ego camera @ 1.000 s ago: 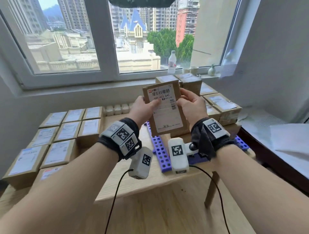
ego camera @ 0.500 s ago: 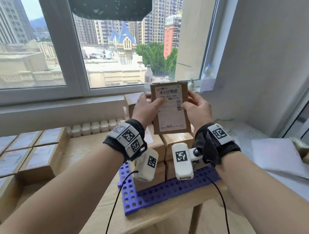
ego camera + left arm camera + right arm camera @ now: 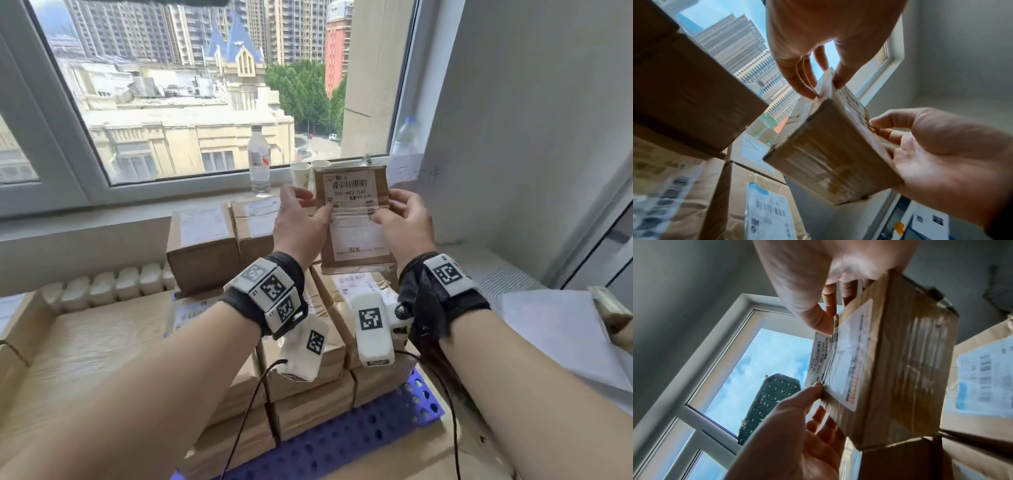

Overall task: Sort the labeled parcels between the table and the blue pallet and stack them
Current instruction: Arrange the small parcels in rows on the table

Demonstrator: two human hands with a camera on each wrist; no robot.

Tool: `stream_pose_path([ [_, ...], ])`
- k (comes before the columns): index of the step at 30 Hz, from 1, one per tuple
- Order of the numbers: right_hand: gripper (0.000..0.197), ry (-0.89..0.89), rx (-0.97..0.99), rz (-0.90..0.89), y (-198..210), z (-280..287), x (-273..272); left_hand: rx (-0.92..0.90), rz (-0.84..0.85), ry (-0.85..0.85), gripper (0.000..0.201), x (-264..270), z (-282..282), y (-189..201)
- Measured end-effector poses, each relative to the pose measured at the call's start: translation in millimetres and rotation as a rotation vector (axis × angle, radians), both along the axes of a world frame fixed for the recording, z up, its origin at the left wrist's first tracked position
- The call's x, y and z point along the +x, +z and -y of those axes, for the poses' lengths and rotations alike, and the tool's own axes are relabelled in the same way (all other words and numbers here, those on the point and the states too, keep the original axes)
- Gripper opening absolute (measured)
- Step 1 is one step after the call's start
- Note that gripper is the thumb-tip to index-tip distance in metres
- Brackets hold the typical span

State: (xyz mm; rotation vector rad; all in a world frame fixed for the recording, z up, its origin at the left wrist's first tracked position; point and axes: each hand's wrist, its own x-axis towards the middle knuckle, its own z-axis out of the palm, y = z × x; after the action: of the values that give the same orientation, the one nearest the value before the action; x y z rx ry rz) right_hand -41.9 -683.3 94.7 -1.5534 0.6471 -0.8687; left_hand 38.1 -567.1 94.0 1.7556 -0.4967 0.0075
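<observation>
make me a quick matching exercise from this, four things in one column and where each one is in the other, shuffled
Things:
1. held parcel
2. water bottle
3. blue pallet
4. left hand

Places:
A. under the stacked parcels
B. on the windowsill
C. between both hands, label facing the person
D. gripping the held parcel's left edge

Pairs: 1-C, 2-B, 3-A, 4-D

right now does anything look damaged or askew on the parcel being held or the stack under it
Nothing looks damaged. The small brown cardboard parcel held upright between the left hand and right hand has a wrinkled white label. The brown parcels stacked on the blue perforated pallet sit slightly unevenly, the top ones a little askew.
</observation>
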Motion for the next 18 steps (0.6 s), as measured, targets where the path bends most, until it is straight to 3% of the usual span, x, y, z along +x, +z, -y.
stream_pose_path([
  [5, 0.036, 0.126, 0.039, -0.056, -9.6, 46.6, 29.4, 0.011, -0.066, 0.074, 0.022, 24.6, 40.9, -9.6],
  [10, 0.046, 0.257, 0.047, -0.120, -16.5, 84.2, 65.1, 0.041, -0.105, 0.142, 0.030, 41.9, 73.6, -17.9],
  [15, 0.054, 0.385, 0.046, -0.173, -23.9, 96.7, 95.9, 0.107, -0.139, 0.198, 0.044, 56.8, 81.9, -21.2],
  [18, 0.058, 0.447, 0.017, -0.219, -27.8, 95.5, 109.4, 0.183, -0.131, 0.200, 0.040, 64.9, 83.8, -22.2],
])
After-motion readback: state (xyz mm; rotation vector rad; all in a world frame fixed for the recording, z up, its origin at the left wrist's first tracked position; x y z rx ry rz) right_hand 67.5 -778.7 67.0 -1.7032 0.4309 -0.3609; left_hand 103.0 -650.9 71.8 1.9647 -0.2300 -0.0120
